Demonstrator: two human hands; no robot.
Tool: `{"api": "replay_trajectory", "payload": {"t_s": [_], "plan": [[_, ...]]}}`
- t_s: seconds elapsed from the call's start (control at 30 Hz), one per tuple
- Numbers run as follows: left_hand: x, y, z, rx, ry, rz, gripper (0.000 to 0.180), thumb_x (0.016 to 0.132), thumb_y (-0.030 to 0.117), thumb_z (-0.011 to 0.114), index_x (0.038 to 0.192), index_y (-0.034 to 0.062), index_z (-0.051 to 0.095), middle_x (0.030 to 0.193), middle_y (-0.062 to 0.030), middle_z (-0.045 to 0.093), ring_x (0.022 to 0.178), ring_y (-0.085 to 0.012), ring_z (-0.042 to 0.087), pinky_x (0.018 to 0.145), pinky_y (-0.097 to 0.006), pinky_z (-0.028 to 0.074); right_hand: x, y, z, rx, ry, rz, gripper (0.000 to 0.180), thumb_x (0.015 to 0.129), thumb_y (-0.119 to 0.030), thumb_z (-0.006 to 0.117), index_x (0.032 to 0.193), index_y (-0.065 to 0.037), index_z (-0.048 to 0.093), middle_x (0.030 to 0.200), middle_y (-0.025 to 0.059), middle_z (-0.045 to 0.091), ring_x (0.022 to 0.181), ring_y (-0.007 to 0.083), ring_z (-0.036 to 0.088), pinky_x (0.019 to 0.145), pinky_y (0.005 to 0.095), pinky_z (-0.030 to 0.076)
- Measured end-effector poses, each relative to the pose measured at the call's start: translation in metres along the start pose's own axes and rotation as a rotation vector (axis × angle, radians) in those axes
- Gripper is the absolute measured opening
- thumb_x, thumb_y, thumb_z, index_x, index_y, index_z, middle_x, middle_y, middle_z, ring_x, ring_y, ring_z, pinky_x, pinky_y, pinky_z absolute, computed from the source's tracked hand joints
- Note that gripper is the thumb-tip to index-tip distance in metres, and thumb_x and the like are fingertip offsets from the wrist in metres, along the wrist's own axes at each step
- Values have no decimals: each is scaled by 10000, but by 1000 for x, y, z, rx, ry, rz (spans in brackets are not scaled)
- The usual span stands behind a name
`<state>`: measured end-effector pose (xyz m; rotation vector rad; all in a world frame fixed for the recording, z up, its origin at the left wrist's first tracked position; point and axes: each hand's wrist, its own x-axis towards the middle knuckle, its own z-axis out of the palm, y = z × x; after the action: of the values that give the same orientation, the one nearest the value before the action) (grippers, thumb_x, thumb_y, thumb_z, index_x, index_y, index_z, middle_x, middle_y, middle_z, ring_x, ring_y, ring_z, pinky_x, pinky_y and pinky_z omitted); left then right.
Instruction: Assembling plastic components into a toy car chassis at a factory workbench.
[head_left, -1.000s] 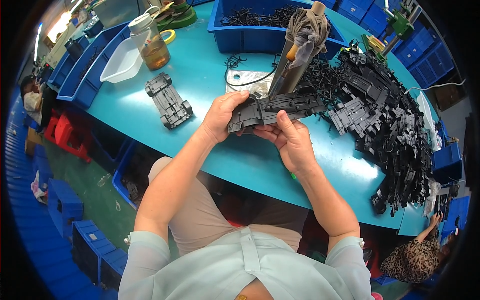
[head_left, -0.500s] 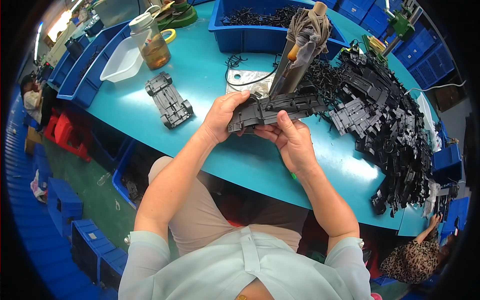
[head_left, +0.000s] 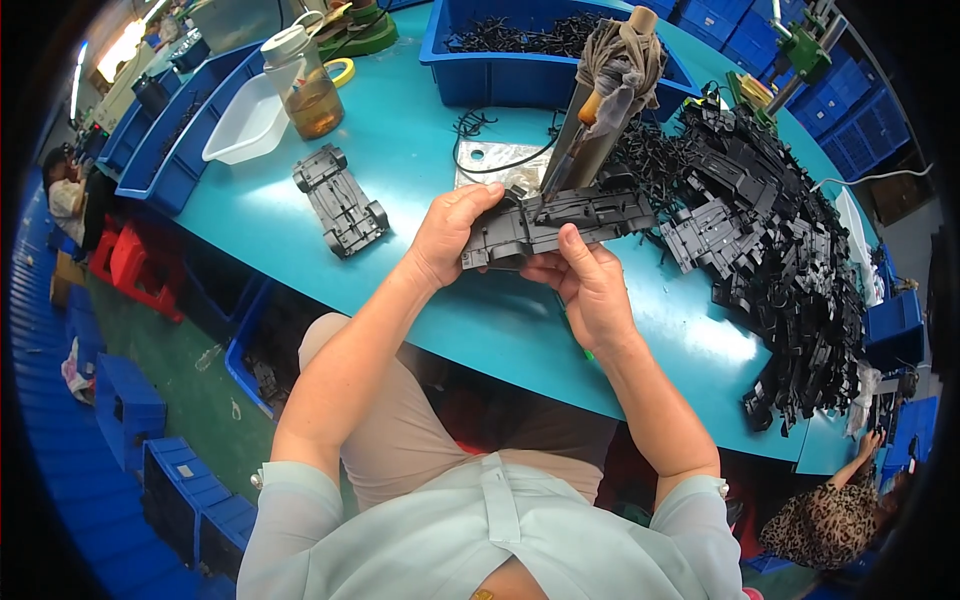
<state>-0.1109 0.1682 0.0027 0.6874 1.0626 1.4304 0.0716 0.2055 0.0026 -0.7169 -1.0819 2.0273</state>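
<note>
Step in hand, by judgement: presenting the black plastic vehicle chassis (head_left: 515,236) at the cloth-topped post (head_left: 597,140), ahead of the right hand (head_left: 598,296). Left hand (head_left: 447,235) pinches one end; right pinches the near edge. Long axis: left-to-right, slanting away beyond the right thumb; front end indeterminate. Next move calls for steady two-handed support.

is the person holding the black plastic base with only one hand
No, the left hand grips the left end of the black plastic base while the right hand holds its near edge.
</note>
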Motion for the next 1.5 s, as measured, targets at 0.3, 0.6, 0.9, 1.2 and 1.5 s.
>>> {"api": "replay_trajectory", "payload": {"t_s": [0.3, 0.6, 0.9, 1.2, 1.5], "plan": [[3, -3, 2, -53, 9, 29, 211, 922, 200, 557, 881, 4, 620, 852, -61, 637, 724, -118, 621, 648, -262, 536, -2, -1, -4, 72, -20, 19, 342, 917, -282, 615, 1021, 43, 591, 911, 102, 635, 819, 182, 619, 774, 366, 545], [4, -5, -3, -12, 15, 100, 206, 922, 200, 574, 885, 5, 630, 847, -31, 633, 746, -93, 600, 681, -239, 511, -2, 2, -5, 22, -46, 31, 304, 935, -250, 584, 980, 50, 599, 902, 118, 645, 809, 189, 644, 773, 380, 565], [-26, -21, -4, 87, 52, 192, 202, 923, 184, 579, 912, 0, 662, 845, 5, 619, 764, -62, 540, 704, -217, 453, -22, 7, -7, 39, -36, 108, 258, 920, -207, 602, 910, 48, 634, 859, 128, 663, 754, 189, 655, 725, 357, 570], [-45, -7, 2, 102, 48, 225, 202, 924, 190, 583, 855, 13, 648, 801, 25, 594, 732, -49, 519, 683, -203, 436, -43, 5, 6, 31, -60, 23, 249, 908, -197, 617, 882, 49, 643, 839, 127, 666, 749, 190, 653, 743, 382, 565], [-23, -13, 5, 10, 1, 115, 220, 925, 213, 579, 853, 16, 644, 819, -9, 622, 736, -72, 569, 671, -231, 483, -28, 6, -1, -28, 43, -18, 200, 887, -156, 639, 886, 44, 638, 841, 117, 669, 718, 176, 655, 698, 351, 569]]}}
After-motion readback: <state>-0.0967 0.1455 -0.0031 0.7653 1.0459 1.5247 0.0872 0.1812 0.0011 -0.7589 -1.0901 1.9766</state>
